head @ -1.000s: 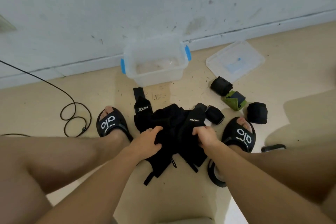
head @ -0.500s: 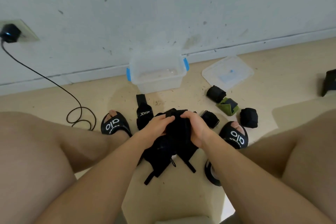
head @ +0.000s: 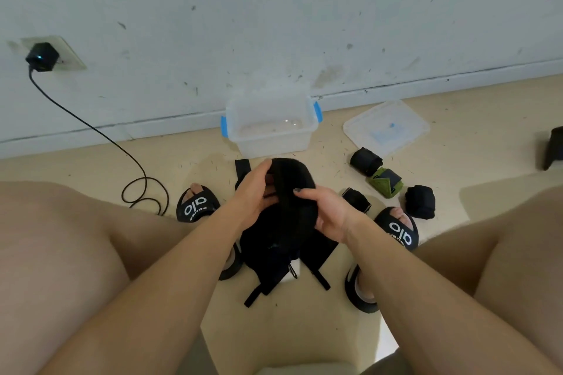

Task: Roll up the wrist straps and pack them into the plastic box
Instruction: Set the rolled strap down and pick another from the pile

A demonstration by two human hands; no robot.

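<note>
Seated view, looking down between bare knees at the floor [head: 274,329]. Gripping one black wrist strap [head: 292,179] with both hands, lifted above the pile, bunched into a dark rounded lump. Left hand [head: 257,195] curling fingers round the strap's left side, grip closed on fabric. Right hand [head: 327,210] pinching the strap's right side, thumb lying across the front, grip likewise closed on it. Hanging below the hands and lying on the floor: pile of loose black straps [head: 274,253], with thin loops trailing toward the viewer. Sitting just beyond the hands against the wall [head: 274,24]: clear plastic box [head: 271,131] with blue latches, lid off, looking empty though hard to tell through the haze. Lying flat to the right of the box: clear lid [head: 385,128]. Sitting near the lid on the floor: black rolled strap [head: 365,161], touching a green rolled strap [head: 385,181], another black roll [head: 420,201] just right of that, and a fourth black roll [head: 355,199] partly hidden behind the right wrist. Wearing black slides, left [head: 196,204] and right [head: 399,231]. Running from a wall plug [head: 42,56] at left: black cable [head: 91,128], coiling on the floor.
</note>
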